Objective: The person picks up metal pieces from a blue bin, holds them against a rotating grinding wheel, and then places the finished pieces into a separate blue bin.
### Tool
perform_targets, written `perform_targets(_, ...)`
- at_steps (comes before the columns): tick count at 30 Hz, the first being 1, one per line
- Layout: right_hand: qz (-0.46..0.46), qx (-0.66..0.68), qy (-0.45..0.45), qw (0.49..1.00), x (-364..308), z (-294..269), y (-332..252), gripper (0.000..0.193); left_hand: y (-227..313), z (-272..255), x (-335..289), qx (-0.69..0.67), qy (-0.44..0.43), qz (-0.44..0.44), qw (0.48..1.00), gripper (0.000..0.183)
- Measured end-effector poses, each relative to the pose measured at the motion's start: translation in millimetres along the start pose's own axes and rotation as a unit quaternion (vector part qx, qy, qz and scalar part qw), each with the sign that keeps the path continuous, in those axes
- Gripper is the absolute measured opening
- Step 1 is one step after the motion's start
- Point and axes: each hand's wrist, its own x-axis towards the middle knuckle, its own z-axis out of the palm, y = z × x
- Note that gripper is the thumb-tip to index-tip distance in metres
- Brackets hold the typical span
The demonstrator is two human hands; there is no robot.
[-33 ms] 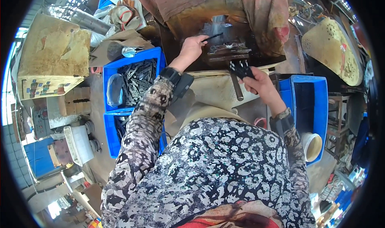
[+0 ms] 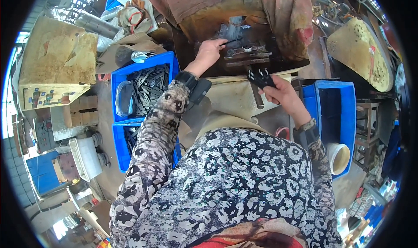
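Note:
My left hand (image 2: pixel 208 55) is closed on one thin dark metal strip (image 2: pixel 233 41), pinched between thumb and fingers. The strip's far end points right, toward a grey-white stream or spray (image 2: pixel 235 26) at the back of a dark, hooded recess. To the right, my right hand (image 2: pixel 279 90) grips a bunch of black metal strips (image 2: pixel 261 79) with pale ends, fanned out in front of the recess. Between and beyond my hands sits a worn metal fixture (image 2: pixel 248 55). A brown rod-like handle (image 2: pixel 258 97) sticks out toward me below it, close to the right hand's fingers.
A blue bin (image 2: pixel 114 89) at left holds many dark strips and a clear plastic tub (image 2: pixel 124 97). Another blue bin (image 2: pixel 121 147) adjoins it. At right stands a blue crate (image 2: pixel 352 113) with a whitish bucket (image 2: pixel 338 158). Brown cloth (image 2: pixel 209 6) drapes over the recess.

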Motion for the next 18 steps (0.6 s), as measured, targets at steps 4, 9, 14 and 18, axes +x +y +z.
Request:
perform_targets(4,0.008,0.038,0.020,0.999,-20,2,4,0.009,-9,17,5,0.051,-0.062,0.108,0.991,0.042)
perform_targets(9,0.022,0.066,0.055,0.996,-36,12,-2,0.007,-7,13,9,0.099,-0.121,0.132,0.979,0.045)
perform_targets(14,0.011,0.066,0.074,0.995,-36,11,3,0.009,4,-2,10,0.177,-0.158,0.106,0.966,0.041)
perform_targets(18,0.005,0.094,0.172,0.981,-35,-5,20,0.009,45,-24,-4,0.227,-0.149,0.120,0.955,0.041)
